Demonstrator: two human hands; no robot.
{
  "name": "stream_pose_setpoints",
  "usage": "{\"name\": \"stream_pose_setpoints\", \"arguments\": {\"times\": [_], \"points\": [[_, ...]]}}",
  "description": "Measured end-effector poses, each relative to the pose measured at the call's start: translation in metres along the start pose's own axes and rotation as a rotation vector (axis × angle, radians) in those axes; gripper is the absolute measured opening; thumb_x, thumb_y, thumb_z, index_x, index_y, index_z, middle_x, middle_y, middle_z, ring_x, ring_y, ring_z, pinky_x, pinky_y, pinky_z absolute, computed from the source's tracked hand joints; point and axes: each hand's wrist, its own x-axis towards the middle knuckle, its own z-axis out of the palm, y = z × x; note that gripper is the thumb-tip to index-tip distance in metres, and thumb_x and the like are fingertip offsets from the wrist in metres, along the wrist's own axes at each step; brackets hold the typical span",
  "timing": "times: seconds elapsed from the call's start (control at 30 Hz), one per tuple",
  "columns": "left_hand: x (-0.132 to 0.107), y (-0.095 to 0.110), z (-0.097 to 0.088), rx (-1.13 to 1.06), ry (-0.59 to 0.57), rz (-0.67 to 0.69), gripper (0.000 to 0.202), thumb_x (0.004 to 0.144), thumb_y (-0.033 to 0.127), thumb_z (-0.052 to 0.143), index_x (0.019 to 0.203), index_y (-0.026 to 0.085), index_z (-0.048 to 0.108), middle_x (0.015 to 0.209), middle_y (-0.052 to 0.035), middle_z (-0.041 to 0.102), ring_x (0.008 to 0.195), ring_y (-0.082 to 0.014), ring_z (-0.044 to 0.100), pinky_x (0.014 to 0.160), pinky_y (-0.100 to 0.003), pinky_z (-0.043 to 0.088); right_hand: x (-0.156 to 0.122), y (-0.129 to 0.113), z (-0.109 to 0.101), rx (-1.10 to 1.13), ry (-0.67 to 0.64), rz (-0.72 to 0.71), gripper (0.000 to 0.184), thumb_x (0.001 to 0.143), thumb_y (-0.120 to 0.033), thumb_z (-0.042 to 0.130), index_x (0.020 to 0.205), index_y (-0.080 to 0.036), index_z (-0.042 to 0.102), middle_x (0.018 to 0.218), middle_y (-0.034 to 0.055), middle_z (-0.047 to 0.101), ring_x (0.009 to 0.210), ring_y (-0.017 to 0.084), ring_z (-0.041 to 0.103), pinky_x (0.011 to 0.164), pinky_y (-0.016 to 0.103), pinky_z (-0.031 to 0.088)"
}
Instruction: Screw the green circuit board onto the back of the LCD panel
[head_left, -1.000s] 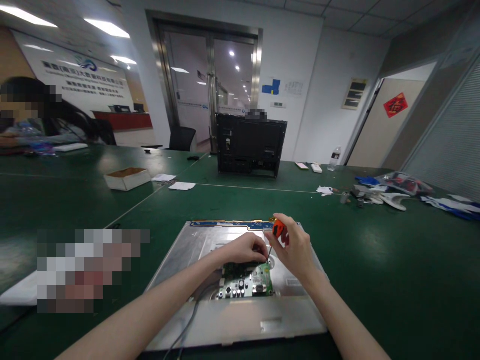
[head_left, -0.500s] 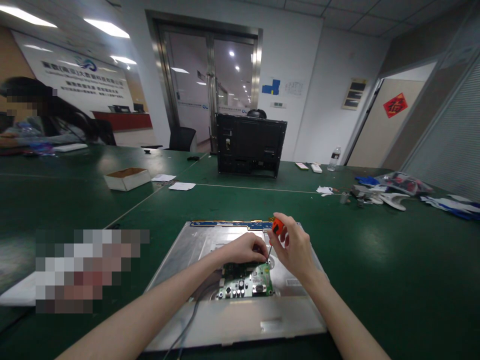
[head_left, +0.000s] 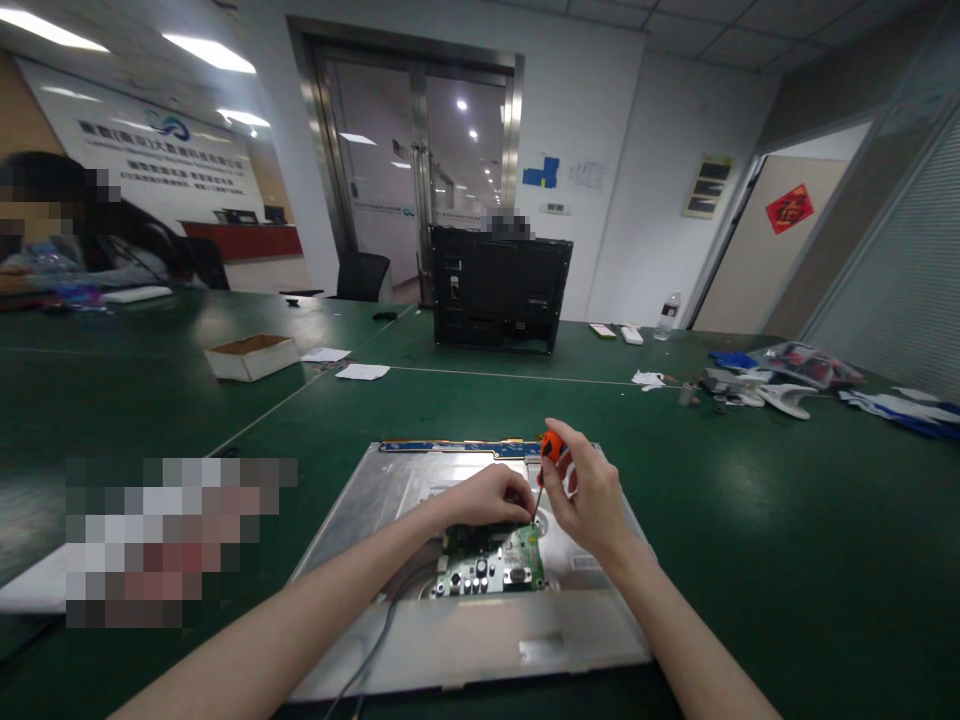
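A silver monitor back panel (head_left: 465, 640) lies flat on the green table (head_left: 750, 520) in front of me. A green circuit board (head_left: 495, 568) sits on its middle. My right hand (head_left: 589, 500) grips an orange-handled screwdriver (head_left: 550, 447), its thin shaft pointing down at the board's upper right corner. My left hand (head_left: 491, 497) rests curled on the board's top edge, fingertips pinched beside the screwdriver tip. What the fingers hold there is hidden. A grey cable (head_left: 382, 640) runs from the board toward me.
A black monitor housing (head_left: 499, 288) stands upright at the far side. A shallow cardboard box (head_left: 251, 356) and papers (head_left: 364, 371) lie at the left. Plastic parts and bags (head_left: 787, 385) are heaped at the right, near a water bottle (head_left: 667, 315). A person sits at the far left.
The screwdriver handle has risen slightly and tilted more upright in my right hand. My left hand has stayed on the board.
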Motion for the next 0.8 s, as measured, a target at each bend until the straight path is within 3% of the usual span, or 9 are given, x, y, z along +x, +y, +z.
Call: {"name": "stream_pose_setpoints", "arguments": {"times": [0.33,0.43,0.53,0.6,0.7,0.8], "points": [[0.0,0.005,-0.001,0.012,-0.003,-0.022,0.009,0.069,0.015,0.063,0.071,0.013,0.072,0.06,0.0019,0.062,0.058,-0.0116,0.052,0.056,-0.019,0.038,0.005,-0.001,-0.005,-0.067,-0.025,0.043,0.023,0.089,-0.033,0.054,0.107,-0.018,0.052,0.075,0.0,0.058,0.054,0.01,0.05,0.052,0.021,0.039],[-0.001,0.004,0.0,0.015,-0.007,-0.026,0.01,0.07,0.015,0.062,0.072,0.014,0.072,0.063,0.0008,0.064,0.062,-0.0129,0.055,0.059,-0.02,0.039,0.018,-0.005,-0.016,-0.2,-0.162,0.068,0.022,0.086,-0.037,0.059,0.098,-0.019,0.055,0.068,-0.0018,0.06,0.054,0.012,0.053,0.052,0.023,0.035],[-0.001,0.003,0.0,0.017,-0.009,-0.026,0.009,0.071,0.016,0.063,0.071,0.014,0.071,0.063,0.0007,0.064,0.062,-0.0132,0.055,0.06,-0.021,0.04,0.039,-0.014,-0.028,-0.406,-0.398,0.038,0.021,0.085,-0.042,0.061,0.085,-0.021,0.059,0.067,0.0003,0.064,0.057,0.016,0.059,0.05,0.024,0.029],[-0.001,0.002,0.0,0.029,-0.005,-0.033,0.007,0.07,0.016,0.064,0.069,0.014,0.071,0.062,0.0014,0.063,0.061,-0.013,0.055,0.061,-0.021,0.041,0.054,-0.022,-0.033,-0.534,-0.513,0.024,0.033,0.087,-0.05,0.057,0.076,-0.02,0.063,0.065,0.0041,0.066,0.058,0.019,0.061,0.049,0.026,0.027],[-0.002,0.003,0.0,0.052,0.001,-0.055,0.006,0.07,0.016,0.064,0.07,0.014,0.07,0.064,0.0018,0.063,0.062,-0.013,0.055,0.062,-0.021,0.041,0.07,-0.033,-0.034,-0.607,-0.616,-0.018,0.051,0.091,-0.059,0.044,0.067,-0.02,0.068,0.064,0.0094,0.067,0.061,0.022,0.064,0.05,0.028,0.029],[-0.002,0.004,0.0,0.057,0.019,-0.071,0.006,0.07,0.016,0.064,0.071,0.014,0.069,0.067,0.0014,0.064,0.064,-0.0134,0.056,0.063,-0.021,0.042,0.077,-0.039,-0.033,-0.61,-0.656,-0.025,0.052,0.09,-0.058,0.046,0.068,-0.017,0.069,0.067,0.0117,0.068,0.063,0.023,0.065,0.05,0.029,0.031]]}}
